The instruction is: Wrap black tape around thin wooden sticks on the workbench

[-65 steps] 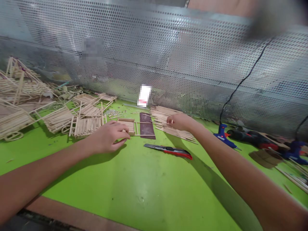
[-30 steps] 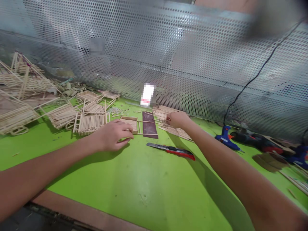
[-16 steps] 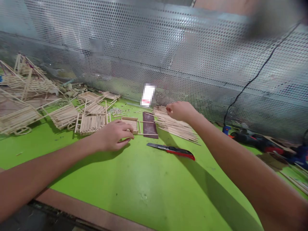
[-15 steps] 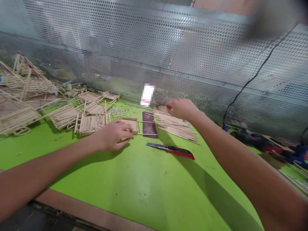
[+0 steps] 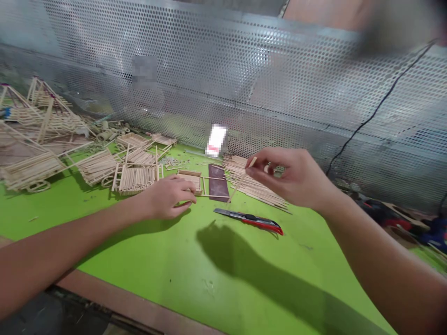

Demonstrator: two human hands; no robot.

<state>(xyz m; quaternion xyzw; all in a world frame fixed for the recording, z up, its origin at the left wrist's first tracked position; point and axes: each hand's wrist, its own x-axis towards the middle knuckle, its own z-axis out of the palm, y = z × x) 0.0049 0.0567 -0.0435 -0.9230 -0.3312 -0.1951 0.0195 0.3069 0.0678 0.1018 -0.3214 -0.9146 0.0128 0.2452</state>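
Note:
My left hand (image 5: 172,197) rests on the green table, fingers loosely curved and apart from the thumb. Its fingertips overlap the near edge of a small cart made of sticks (image 5: 191,175); whether they press on it I cannot tell. The cart's two long handles lie across a dark brown strip (image 5: 217,180). My right hand (image 5: 288,174) is raised above a pile of thin wooden sticks (image 5: 267,188), thumb and index finger pinching one stick (image 5: 238,185) that slants down to the left. Below it lies a red and black utility knife (image 5: 258,221), blade out to the left.
Several stick-built carts (image 5: 138,179) and frames (image 5: 49,114) crowd the left side. A perforated metal panel (image 5: 188,74) stands along the back, with a pixelated bright rectangle (image 5: 216,139) before it. Tools (image 5: 394,223) and a black cable (image 5: 377,109) are at right.
My right hand has come off the stick pile toward me, lifting one stick with its lower end near the knife blade. My left hand has stayed by the small cart.

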